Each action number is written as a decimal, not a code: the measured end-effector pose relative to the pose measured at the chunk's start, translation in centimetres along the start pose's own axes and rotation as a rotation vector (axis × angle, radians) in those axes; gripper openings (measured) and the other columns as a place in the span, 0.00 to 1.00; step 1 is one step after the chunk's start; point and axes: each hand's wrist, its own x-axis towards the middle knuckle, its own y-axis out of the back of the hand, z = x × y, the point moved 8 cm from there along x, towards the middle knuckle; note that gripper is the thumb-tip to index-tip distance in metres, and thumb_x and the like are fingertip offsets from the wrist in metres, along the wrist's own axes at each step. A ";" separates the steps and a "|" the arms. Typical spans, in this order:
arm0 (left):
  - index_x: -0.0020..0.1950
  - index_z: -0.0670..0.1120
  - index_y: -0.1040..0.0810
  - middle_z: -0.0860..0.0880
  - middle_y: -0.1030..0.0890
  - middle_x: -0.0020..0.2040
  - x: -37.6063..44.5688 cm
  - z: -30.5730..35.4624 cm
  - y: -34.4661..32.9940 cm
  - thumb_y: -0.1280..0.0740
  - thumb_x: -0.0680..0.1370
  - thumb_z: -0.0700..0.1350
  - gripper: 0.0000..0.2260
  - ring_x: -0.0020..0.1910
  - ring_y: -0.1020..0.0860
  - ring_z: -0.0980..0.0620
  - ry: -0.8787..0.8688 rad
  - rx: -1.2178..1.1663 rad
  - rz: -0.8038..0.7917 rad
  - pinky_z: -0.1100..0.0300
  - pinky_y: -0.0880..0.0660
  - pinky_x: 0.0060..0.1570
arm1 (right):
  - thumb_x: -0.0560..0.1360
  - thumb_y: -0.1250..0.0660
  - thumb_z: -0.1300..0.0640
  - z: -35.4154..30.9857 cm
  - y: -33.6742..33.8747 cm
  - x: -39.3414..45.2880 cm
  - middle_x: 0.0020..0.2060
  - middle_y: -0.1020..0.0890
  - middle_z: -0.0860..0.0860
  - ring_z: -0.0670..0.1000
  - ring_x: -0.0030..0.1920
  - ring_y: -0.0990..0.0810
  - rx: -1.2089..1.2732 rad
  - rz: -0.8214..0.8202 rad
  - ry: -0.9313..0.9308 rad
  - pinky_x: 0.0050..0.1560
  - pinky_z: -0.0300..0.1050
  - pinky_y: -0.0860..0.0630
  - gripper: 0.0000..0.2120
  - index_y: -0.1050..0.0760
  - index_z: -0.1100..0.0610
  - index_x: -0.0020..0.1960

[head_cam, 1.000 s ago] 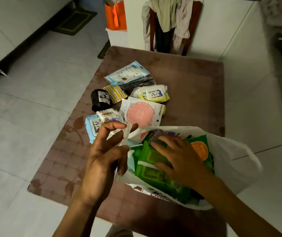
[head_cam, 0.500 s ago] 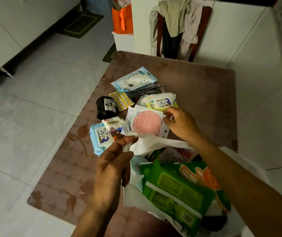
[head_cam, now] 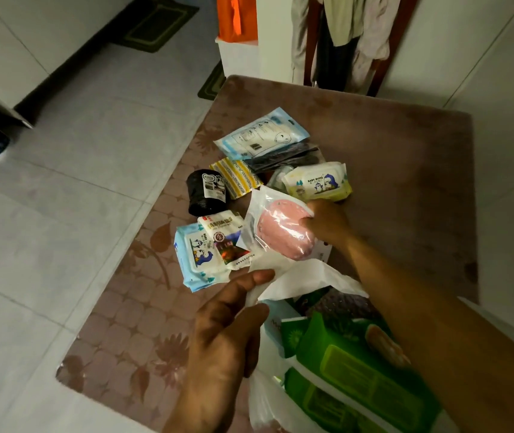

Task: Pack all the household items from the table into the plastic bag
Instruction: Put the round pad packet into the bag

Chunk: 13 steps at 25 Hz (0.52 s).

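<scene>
Right hand clamped on pink pad pouch; left hand pinches plastic bag rim.
Pouch looks light, soft, slippery film: grip its right edge.

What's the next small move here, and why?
Probably lift the pink-disc packet over into the plastic bag: the right hand already has a grip on it, and the left hand holds the bag's edge up and open beside it.
</scene>
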 end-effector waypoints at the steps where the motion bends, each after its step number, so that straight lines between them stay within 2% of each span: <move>1: 0.52 0.54 0.16 0.46 0.34 0.21 -0.2 0.3 -0.1 0.39 0.78 0.33 0.18 0.20 0.40 0.51 -0.006 -0.006 -0.011 0.62 0.42 0.24 | 0.71 0.37 0.54 -0.3 1.3 -0.8 0.43 0.18 0.53 0.56 0.45 0.19 0.066 -0.009 0.014 0.45 0.52 0.21 0.09 0.23 0.55 0.48; 5: 0.54 0.53 0.17 0.43 0.38 0.25 -1.4 1.3 -0.3 0.39 0.78 0.33 0.18 0.23 0.41 0.51 -0.048 -0.020 -0.052 0.59 0.44 0.26 | 0.75 0.32 0.58 -3.3 9.7 -8.7 0.43 0.18 0.52 0.47 0.42 0.19 0.266 0.076 0.155 0.44 0.49 0.20 0.05 0.22 0.58 0.50; 8: 0.54 0.52 0.17 0.45 0.38 0.24 -1.8 1.5 -0.5 0.39 0.78 0.33 0.18 0.23 0.42 0.51 -0.078 -0.031 -0.057 0.62 0.44 0.25 | 0.75 0.32 0.64 -4.5 17.0 -17.8 0.39 0.18 0.46 0.38 0.39 0.19 0.588 0.184 0.147 0.37 0.34 0.23 0.06 0.24 0.57 0.51; 9: 0.55 0.52 0.17 0.46 0.38 0.24 -2.0 1.7 -0.6 0.39 0.78 0.33 0.17 0.22 0.42 0.52 -0.090 -0.038 -0.063 0.62 0.43 0.25 | 0.74 0.32 0.66 -4.6 19.5 -21.0 0.39 0.17 0.44 0.37 0.40 0.18 0.696 0.231 0.147 0.37 0.32 0.24 0.09 0.23 0.55 0.51; 11: 0.56 0.50 0.17 0.47 0.38 0.24 -2.2 2.0 -1.0 0.39 0.78 0.33 0.17 0.21 0.42 0.53 -0.107 -0.047 -0.078 0.64 0.43 0.24 | 0.71 0.32 0.66 -4.5 23.4 -26.6 0.40 0.15 0.41 0.40 0.43 0.17 0.856 0.318 0.175 0.38 0.34 0.22 0.14 0.22 0.50 0.51; 13: 0.56 0.48 0.18 0.48 0.37 0.24 -2.4 2.2 -1.3 0.39 0.77 0.33 0.16 0.20 0.42 0.54 -0.119 -0.047 -0.079 0.65 0.43 0.23 | 0.69 0.35 0.66 -3.6 24.1 -29.9 0.40 0.14 0.41 0.43 0.42 0.16 1.021 0.284 0.173 0.37 0.36 0.20 0.18 0.18 0.44 0.46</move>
